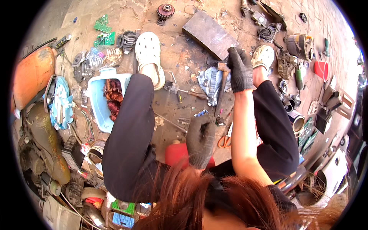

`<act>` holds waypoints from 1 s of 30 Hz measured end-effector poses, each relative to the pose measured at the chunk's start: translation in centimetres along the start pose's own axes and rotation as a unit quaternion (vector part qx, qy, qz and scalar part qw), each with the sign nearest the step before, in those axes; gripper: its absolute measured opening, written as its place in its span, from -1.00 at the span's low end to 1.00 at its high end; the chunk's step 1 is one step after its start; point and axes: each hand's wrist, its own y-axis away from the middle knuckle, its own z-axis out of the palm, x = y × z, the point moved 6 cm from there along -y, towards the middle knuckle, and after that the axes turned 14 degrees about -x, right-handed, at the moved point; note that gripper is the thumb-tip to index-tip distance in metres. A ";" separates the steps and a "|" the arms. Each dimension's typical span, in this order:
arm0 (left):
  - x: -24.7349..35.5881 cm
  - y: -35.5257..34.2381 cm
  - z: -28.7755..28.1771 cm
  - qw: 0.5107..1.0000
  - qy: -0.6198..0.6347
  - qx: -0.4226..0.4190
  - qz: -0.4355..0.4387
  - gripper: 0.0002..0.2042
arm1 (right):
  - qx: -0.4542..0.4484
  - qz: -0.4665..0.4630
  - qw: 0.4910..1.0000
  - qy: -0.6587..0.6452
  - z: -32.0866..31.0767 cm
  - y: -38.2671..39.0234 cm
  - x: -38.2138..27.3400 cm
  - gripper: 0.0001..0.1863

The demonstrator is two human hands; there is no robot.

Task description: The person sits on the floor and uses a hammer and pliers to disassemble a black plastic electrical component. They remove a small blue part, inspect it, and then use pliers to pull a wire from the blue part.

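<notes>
My right hand (240, 69), in a dark work glove, reaches forward over the near right corner of a heavy metal block (210, 33). Its fingers are curled together, and whatever they hold is hidden. Closer to my body, my left hand (201, 140) is gloved and closed, with its grip out of sight. A hammer (221, 90) lies between the hands, its head close to my right wrist. Under it is a crumpled blue cloth (209, 82). Orange-handled scissors (224, 141) lie right of my left hand. A screwdriver-like tool (191, 93) rests left of the cloth.
A light-blue basin (93, 100) with copper wire coils (113, 90) stands left of my leg. Green circuit boards (104, 39) and a wound motor part (165, 11) lie farther off. On the right are a bucket (300, 46), a red cup (321, 70) and scrap metal.
</notes>
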 end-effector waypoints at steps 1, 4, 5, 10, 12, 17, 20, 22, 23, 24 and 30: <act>1.5 0.3 -0.1 1.000 -0.004 0.010 0.005 -0.84 | -0.068 -0.010 0.982 -0.175 2.6 2.5 -0.8 -0.80; 5.3 1.2 -0.6 0.993 0.014 0.053 0.107 -0.80 | -0.250 0.021 0.871 -0.422 7.6 10.4 -5.1 -0.73; 6.5 1.9 -0.9 0.990 0.014 0.070 0.125 -0.79 | -0.280 0.021 0.857 -0.433 8.5 12.7 -6.0 -0.71; 13.3 6.3 -0.7 0.939 -0.170 0.078 0.287 -0.79 | -0.349 0.013 0.839 -0.417 10.4 21.4 -10.9 -0.71; 15.3 8.1 0.0 0.938 -0.161 0.037 0.305 -0.80 | -0.371 0.020 0.832 -0.412 10.3 24.1 -11.3 -0.75; 17.6 11.5 1.3 0.936 -0.178 -0.032 0.301 -0.83 | -0.317 0.069 0.841 -0.433 9.9 29.5 -11.5 -0.70; 17.8 13.1 1.8 0.955 -0.133 -0.047 0.263 -0.82 | -0.329 0.055 0.837 -0.434 9.6 31.3 -12.3 -0.65; 17.7 14.0 2.1 0.966 -0.099 -0.060 0.230 -0.80 | -0.284 0.045 0.868 -0.405 9.0 32.4 -12.3 -0.65; 17.5 14.4 2.2 0.969 -0.084 -0.064 0.222 -0.81 | -0.296 0.020 0.880 -0.371 8.8 32.8 -12.7 -0.66; 17.4 14.8 2.2 0.972 -0.069 -0.068 0.214 -0.82 | -0.306 -0.005 0.891 -0.336 8.7 33.2 -13.2 -0.67; 17.1 15.9 2.7 0.970 0.000 -0.147 0.196 -0.87 | -0.206 -0.295 0.912 0.198 7.7 35.6 -16.2 -0.73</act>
